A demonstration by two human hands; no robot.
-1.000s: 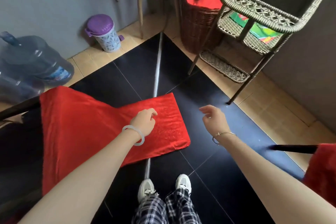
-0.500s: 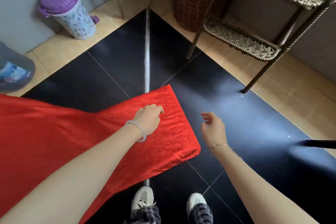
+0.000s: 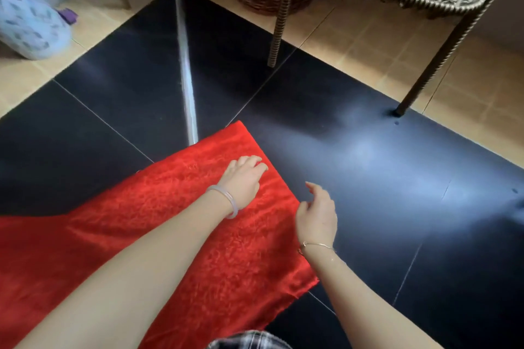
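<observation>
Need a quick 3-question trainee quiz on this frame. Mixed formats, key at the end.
1. True or false: the right hand grips the red cloth.
2. What does the left hand rest on? A) a wicker basket B) the red cloth C) a patterned bin
3. Short answer: which wrist wears the pale bangle?

Key
1. False. Its fingers hang loosely curled beside the cloth's right edge and hold nothing.
2. B. It lies near the cloth's far right corner.
3. The left.
</observation>
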